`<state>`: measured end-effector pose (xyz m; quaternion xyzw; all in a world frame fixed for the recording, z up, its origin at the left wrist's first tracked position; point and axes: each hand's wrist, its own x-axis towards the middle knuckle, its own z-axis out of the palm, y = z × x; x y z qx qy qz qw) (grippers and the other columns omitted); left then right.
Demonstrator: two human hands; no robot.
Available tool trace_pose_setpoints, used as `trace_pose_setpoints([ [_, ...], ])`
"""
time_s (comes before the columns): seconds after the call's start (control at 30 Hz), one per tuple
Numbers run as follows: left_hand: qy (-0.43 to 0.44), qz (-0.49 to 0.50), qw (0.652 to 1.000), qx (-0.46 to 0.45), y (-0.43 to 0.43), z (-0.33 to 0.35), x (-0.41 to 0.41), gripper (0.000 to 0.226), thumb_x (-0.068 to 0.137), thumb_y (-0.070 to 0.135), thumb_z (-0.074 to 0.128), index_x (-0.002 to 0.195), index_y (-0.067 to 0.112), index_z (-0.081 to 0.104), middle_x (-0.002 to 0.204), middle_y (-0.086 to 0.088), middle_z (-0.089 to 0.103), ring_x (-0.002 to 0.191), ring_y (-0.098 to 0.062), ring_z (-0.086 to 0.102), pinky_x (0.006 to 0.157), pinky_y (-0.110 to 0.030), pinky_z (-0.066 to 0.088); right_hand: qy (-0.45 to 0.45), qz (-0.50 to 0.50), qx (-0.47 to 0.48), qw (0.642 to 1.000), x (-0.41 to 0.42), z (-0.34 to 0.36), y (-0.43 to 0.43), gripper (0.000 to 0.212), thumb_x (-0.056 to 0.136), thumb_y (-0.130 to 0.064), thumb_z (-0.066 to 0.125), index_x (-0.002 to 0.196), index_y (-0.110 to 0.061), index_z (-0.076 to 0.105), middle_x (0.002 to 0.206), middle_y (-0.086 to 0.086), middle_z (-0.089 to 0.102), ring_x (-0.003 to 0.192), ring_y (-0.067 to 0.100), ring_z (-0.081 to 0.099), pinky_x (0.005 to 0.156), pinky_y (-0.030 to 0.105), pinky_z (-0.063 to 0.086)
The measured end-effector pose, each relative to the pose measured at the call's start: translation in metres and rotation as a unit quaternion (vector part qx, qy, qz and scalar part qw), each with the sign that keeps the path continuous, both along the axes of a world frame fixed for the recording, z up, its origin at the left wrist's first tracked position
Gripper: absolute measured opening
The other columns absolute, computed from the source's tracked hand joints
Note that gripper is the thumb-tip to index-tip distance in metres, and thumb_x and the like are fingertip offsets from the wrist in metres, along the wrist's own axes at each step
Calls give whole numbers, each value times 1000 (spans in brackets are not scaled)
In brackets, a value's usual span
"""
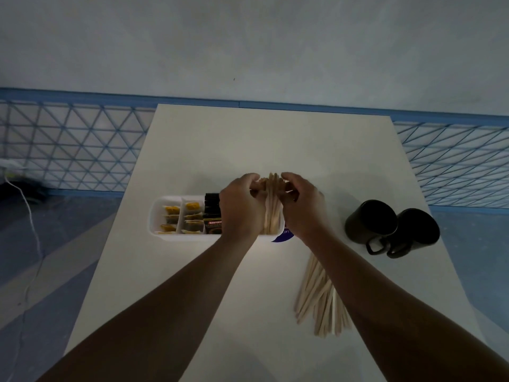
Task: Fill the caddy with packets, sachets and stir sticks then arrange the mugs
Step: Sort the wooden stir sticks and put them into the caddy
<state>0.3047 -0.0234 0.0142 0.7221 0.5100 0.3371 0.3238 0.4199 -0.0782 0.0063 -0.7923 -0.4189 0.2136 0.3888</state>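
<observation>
Forearms frame the view, and loose stir sticks [321, 301] lie on the table [192, 150] under the right one, long axis running toward the caddy [165, 235]. Both hands are curled around a standing bundle [271, 205] in the caddy's right-end compartment: left hand [239, 208] and right hand [303, 205] press it from either side (fingertips hidden). Judged next: the right hand is nearer the loose sticks. Yellow sachets [172, 219] and dark packets [212, 216] fill compartments leftward; two black mugs [391, 227] stand well apart, rightward.
</observation>
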Motion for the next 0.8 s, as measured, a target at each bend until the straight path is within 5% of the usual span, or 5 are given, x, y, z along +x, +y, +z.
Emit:
trace_pose_setpoints([
  [0.13,39,-54,998,8,10,4,3,46,90,5,65,135,7,57,129,-10,61,113,-21,62,99,-30,51,-59,17,-7,998,2,-1,5,51,95,-5,60,143,-20,50,125,7,61,102,20,64,85,23,50],
  [0.27,76,-125,989,-9,18,12,8,45,94,10,58,139,10,52,143,-6,53,133,-19,49,112,-35,40,-96,54,-20,994,6,-8,8,63,91,4,58,148,-17,43,139,13,48,109,27,62,92,28,51],
  [0.43,110,-147,982,-36,19,8,6,21,94,6,55,97,18,72,84,5,71,81,-14,66,77,-32,56,-112,95,-6,989,7,-14,9,54,92,4,55,144,-12,52,137,12,54,115,28,60,97,29,49],
  [0.8,93,-139,983,-71,15,18,8,24,94,11,54,110,10,71,91,-10,74,85,-25,68,86,-41,56,-119,134,-37,983,6,-10,2,75,89,11,43,157,-14,25,151,10,46,135,28,48,108,31,38],
])
